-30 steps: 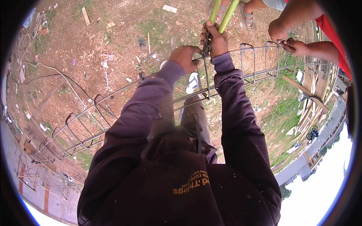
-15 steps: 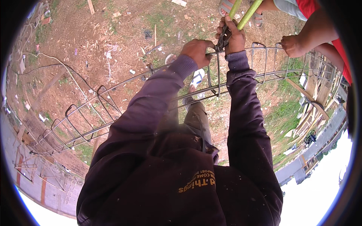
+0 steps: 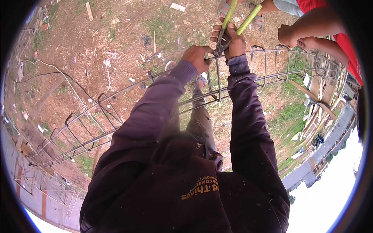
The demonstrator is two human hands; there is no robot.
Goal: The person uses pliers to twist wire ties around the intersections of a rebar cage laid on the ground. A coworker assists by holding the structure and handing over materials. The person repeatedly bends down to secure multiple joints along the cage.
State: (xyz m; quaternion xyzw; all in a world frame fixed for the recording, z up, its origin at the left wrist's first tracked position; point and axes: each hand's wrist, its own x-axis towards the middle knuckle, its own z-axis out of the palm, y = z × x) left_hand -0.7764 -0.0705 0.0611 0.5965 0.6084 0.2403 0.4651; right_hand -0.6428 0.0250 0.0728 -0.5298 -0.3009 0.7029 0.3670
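A long cage of steel bars with square stirrups (image 3: 218, 77) crosses in front of me from lower left to upper right. My right hand (image 3: 236, 43) is closed around pincers with yellow-green handles (image 3: 248, 20). The handles stand apart, and the dark jaws are at the cage's far top bar, beside a stirrup. Just left of the jaws, my left hand (image 3: 196, 58) grips that same bar with thumb and fingers. Whether it also pinches a tie wire is too small to tell.
At the upper right, a co-worker in a red shirt (image 3: 351, 54) has their hands (image 3: 287, 37) at the cage. Timber scraps (image 3: 320, 93) are piled at right. A pale cable (image 3: 70, 77) runs over the littered ground at left. Planks (image 3: 58, 171) lie below the cage's left end.
The pincers' handles have spread wider apart. Both my hands and the cage appear slightly further left in view. More of the co-worker's second hand shows.
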